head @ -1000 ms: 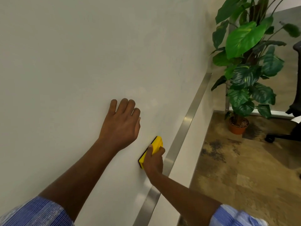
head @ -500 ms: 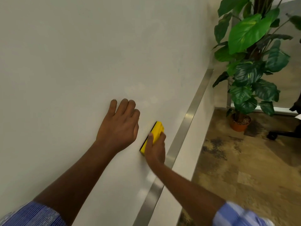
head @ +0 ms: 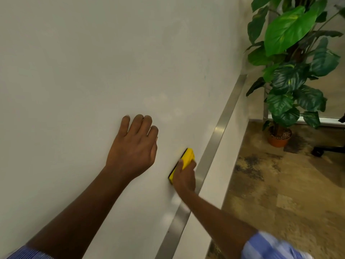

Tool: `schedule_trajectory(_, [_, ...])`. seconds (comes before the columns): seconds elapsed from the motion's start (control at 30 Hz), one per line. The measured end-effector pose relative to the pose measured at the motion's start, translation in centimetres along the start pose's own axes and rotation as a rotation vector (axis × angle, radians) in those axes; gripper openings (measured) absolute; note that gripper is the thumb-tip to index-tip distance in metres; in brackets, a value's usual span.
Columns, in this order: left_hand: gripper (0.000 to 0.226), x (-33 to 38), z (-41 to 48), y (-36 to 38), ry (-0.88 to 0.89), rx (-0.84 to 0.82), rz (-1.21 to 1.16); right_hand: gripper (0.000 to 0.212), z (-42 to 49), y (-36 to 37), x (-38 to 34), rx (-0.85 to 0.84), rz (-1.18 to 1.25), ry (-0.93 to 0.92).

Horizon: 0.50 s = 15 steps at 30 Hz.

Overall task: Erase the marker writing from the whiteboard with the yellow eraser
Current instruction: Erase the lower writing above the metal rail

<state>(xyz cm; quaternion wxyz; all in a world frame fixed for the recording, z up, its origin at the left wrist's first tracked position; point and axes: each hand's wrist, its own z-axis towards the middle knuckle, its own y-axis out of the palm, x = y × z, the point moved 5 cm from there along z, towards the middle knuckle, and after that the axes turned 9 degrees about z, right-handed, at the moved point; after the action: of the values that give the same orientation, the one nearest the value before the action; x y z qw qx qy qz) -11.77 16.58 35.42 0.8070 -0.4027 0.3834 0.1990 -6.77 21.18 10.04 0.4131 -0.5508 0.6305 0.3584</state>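
The whiteboard [head: 93, 71] fills the left and middle of the head view, tilted by my angle. I see no clear marker writing on it, only faint smudges. My left hand [head: 133, 148] lies flat on the board, palm down, fingers together. Just right of it, my right hand [head: 184, 176] grips the yellow eraser [head: 187, 158], whose black felt side presses against the board close to the metal bottom rail [head: 214, 139]. My fingers cover the eraser's lower half.
A large potted plant [head: 295, 71] in an orange pot [head: 279, 140] stands at the board's far end on the mottled brown floor [head: 280, 193]. A black chair base with a castor [head: 317, 152] sits at the right edge.
My right hand slid the eraser up the board beside my left hand, then back down to the right toward the rail. The left hand stayed flat in place.
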Motion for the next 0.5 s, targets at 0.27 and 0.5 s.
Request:
schedule_trajectory(0.27, [0.027,0.1,0.0,0.1,0.000,-0.008,0.002,0.068,0.6,-0.7,-10.1,-0.009,-0.035,-0.616])
schedule_trajectory(0.5, [0.023,0.1,-0.1,0.3,0.006,0.020,0.018,0.063,3.0,0.0,-0.2,-0.023,0.130,0.227])
